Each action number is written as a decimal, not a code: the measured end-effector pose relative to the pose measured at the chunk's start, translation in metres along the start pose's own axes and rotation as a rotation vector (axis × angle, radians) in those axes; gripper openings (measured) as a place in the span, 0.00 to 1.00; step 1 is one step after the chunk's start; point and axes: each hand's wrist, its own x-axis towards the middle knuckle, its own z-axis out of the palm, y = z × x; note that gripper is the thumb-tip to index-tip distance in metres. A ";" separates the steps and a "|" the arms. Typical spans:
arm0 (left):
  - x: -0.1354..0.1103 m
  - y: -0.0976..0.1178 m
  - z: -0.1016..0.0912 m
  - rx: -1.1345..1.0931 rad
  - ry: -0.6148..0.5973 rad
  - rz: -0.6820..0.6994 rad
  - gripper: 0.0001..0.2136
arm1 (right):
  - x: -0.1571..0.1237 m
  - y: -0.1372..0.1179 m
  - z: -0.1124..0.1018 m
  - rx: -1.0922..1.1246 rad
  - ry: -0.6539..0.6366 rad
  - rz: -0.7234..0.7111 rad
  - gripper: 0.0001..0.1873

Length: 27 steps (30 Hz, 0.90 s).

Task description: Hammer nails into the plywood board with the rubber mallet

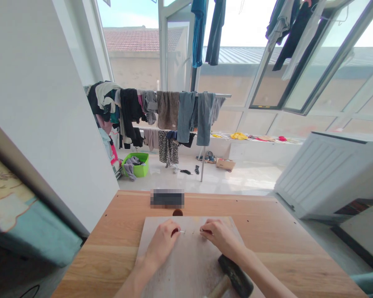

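Observation:
My left hand (pixel 164 240) is above the far part of a pale board (pixel 183 269), its fingers pinched on a thin, shiny metal pin (pixel 182 231) that points right. Across from it, my right hand (pixel 216 234) is closed in a pinch too; something tiny shows at its fingertips, too small to name. Between the two hands, small yellowish bits (pixel 193 232) show over the board. A hammer with a black head (pixel 235 275) and a wooden handle (pixel 220 287) lies on the board's near right part, beside my right forearm.
The board rests on a wooden table (pixel 96 256). Beyond it are a round brown object (pixel 178 212) and a blurred-out dark object (pixel 167 198). Past the table stand a laundry rack with clothes (pixel 168 109) and a green basket (pixel 141 169). A white cabinet (pixel 326 174) is at right.

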 end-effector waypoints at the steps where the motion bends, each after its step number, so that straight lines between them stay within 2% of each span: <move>1: 0.000 0.002 0.000 -0.017 0.016 0.002 0.07 | 0.000 -0.001 -0.001 0.001 0.009 -0.010 0.17; 6: 0.001 0.012 0.002 -0.115 0.108 0.003 0.06 | 0.000 -0.010 -0.005 -0.007 0.058 -0.052 0.17; 12: 0.006 0.007 0.017 -0.093 0.015 0.031 0.07 | 0.006 -0.026 0.004 -0.058 0.042 -0.064 0.18; 16: 0.009 0.004 0.024 -0.077 0.019 0.030 0.07 | 0.012 -0.028 0.010 -0.075 0.037 -0.058 0.16; 23: 0.005 0.016 0.020 -0.175 0.107 0.001 0.06 | 0.012 -0.028 0.010 -0.064 0.035 -0.080 0.16; 27: 0.001 0.013 0.016 -0.204 0.094 -0.014 0.08 | 0.010 -0.031 0.001 -0.029 0.094 -0.089 0.16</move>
